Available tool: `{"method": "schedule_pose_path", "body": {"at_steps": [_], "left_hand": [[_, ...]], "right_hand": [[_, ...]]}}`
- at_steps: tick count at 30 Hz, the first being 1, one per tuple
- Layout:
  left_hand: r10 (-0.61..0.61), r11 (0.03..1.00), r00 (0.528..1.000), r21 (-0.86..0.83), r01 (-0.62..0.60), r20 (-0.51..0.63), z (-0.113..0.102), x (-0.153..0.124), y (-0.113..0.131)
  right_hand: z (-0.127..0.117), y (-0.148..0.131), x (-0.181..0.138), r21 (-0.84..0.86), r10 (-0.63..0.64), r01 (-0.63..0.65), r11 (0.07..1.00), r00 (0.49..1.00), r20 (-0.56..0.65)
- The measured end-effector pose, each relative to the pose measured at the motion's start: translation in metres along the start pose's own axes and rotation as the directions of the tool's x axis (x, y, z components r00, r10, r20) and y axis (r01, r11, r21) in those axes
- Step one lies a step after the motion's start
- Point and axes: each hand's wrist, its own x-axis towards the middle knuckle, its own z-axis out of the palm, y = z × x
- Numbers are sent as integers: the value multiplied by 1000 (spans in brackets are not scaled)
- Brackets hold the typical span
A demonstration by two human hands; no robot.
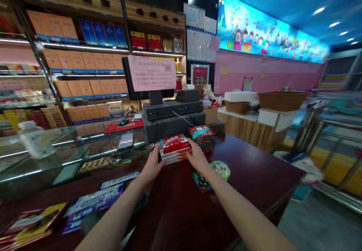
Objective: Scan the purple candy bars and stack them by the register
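Observation:
A small stack of red and white snack boxes (174, 144) sits on the dark red counter in front of the checkout machine. My left hand (153, 163) grips its left side, with fingers along the edge and the thumb at the near corner. On the opposite side my right hand (197, 157) closes against the stack's right end. Just behind my right hand is a pile of red and teal snack packets (201, 132). A round green package (220, 169) lies partly under my right forearm, over a darker packet (202, 182).
Purple and white packets (97, 199) and a red and yellow packet (34, 222) lie at the left. A dark checkout machine (174, 111) stands behind the stack. The glass case (93, 149) borders the left; the counter (246, 168) ends at the right.

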Motion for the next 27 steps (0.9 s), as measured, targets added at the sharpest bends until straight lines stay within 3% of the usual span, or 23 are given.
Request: {"method": "schedule_pose_path", "body": {"at_steps": [13, 27], "left_hand": [[-14, 1000, 1000, -8, 14, 13, 0, 0, 5], [-78, 996, 997, 36, 79, -6, -28, -13, 13]], "right_hand": [[-1, -3, -1, -7, 8, -8, 1000, 1000, -12], [-6, -17, -12, 9, -14, 15, 1000, 999, -31]]}}
